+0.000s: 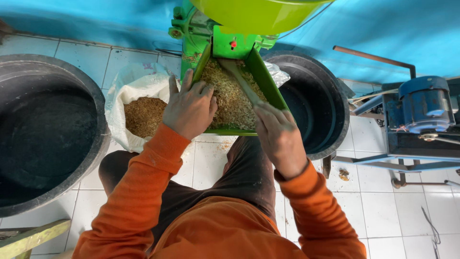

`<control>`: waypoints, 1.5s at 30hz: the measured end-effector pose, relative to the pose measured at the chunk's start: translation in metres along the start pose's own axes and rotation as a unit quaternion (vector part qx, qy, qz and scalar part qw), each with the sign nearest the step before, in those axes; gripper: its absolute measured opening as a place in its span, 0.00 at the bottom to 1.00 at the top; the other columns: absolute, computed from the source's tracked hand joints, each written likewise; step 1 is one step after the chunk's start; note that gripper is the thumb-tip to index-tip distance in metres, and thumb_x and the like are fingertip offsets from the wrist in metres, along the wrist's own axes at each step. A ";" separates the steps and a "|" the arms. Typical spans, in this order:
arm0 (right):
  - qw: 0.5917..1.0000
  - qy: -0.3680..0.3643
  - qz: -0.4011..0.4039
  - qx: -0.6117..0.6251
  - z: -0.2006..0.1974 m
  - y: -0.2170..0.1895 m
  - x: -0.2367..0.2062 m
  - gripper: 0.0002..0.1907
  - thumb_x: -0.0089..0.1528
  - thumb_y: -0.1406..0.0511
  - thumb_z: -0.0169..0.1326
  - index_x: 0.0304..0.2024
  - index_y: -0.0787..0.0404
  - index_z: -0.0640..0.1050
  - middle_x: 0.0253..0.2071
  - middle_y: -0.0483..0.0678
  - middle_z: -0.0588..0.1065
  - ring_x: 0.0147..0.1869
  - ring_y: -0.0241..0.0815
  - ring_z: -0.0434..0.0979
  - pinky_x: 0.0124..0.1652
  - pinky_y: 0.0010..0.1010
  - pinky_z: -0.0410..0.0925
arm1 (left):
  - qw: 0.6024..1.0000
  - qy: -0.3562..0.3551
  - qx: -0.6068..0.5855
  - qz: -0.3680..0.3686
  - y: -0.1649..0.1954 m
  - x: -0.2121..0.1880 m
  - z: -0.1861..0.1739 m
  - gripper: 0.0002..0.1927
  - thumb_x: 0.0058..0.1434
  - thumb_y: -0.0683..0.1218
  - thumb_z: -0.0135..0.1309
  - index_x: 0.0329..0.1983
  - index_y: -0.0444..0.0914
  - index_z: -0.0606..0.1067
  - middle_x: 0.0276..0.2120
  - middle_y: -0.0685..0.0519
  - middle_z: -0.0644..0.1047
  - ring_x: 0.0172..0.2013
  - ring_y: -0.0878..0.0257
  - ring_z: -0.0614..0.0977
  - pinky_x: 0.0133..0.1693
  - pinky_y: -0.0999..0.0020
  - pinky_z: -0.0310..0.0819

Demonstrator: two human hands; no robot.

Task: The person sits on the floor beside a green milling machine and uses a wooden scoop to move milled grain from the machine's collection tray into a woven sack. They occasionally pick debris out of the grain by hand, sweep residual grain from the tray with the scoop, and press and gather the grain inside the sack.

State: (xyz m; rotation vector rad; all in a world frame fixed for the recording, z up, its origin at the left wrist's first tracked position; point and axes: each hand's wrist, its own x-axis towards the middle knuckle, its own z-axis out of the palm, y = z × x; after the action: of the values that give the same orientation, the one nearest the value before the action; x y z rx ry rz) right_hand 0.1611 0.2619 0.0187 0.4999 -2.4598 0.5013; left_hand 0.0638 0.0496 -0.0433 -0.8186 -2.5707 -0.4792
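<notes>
Right-hand grip: right hand [279, 139] is closed around the near end of a wooden stick [243, 82]; fingers wrap the shaft, thumb on top.
Left-hand grip: left hand [190, 108] is open and flat, fingers spread, palm down; it holds nothing and rests on the near left edge of the green feed tray [267, 79], fingertips touching the chaff.
Stick axis: long axis runs from the right hand up and to the left, toward the machine throat; far tip lies near the red knob [233, 44] at the head of the tray.
Material location: pale chopped husk [229, 98] fills the tray, directly ahead of both hands and between them; the stick lies on top of it.
Nearer hand: left hand is in contact with the husk; right hand reaches it only through the stick.
Tray attitude: tray slopes from the green mill body [194, 33], under the yellow-green hopper [256, 14], down toward the person's lap.
Left surroundings: white sack [125, 88], open and partly filled with browner grain, stands just beside the left hand; large black tub [50, 129] lies further left.
Right surroundings: second black tub [316, 103] sits behind the right hand; blue motor [424, 105] on a frame stands well apart to the right.
Floor: white tiles [373, 192], a few husk scraps near the tray.
</notes>
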 end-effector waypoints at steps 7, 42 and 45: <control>1.000 0.007 0.025 -0.013 -0.031 0.001 -0.013 0.13 0.65 0.73 0.58 0.52 0.70 0.79 0.54 0.57 0.79 0.52 0.54 0.81 0.52 0.36 0.74 | 1.000 0.007 0.008 0.011 -0.001 -0.001 0.001 0.15 0.65 0.49 0.53 0.47 0.35 0.80 0.47 0.45 0.79 0.63 0.38 0.70 0.61 0.25 0.55; 0.997 -0.054 0.017 -0.060 -0.052 -0.003 -0.031 0.12 0.64 0.73 0.60 0.50 0.71 0.80 0.52 0.56 0.80 0.41 0.46 0.79 0.44 0.32 0.74 | 1.000 0.001 -0.003 0.008 -0.002 -0.003 0.002 0.15 0.65 0.49 0.53 0.46 0.34 0.81 0.49 0.45 0.79 0.65 0.38 0.69 0.62 0.23 0.52; 0.997 -0.041 -0.003 -0.058 -0.035 0.001 -0.018 0.13 0.63 0.74 0.59 0.50 0.71 0.80 0.53 0.57 0.80 0.43 0.49 0.79 0.45 0.34 0.74 | 1.000 -0.017 0.005 0.005 -0.002 -0.004 0.002 0.15 0.66 0.49 0.53 0.46 0.34 0.81 0.48 0.45 0.79 0.65 0.38 0.69 0.62 0.23 0.52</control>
State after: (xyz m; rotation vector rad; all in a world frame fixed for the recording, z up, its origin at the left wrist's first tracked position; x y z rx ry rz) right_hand 0.1904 0.2831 0.0346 0.4881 -2.5471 0.3381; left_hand 0.0647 0.0467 -0.0468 -0.8419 -2.5970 -0.4533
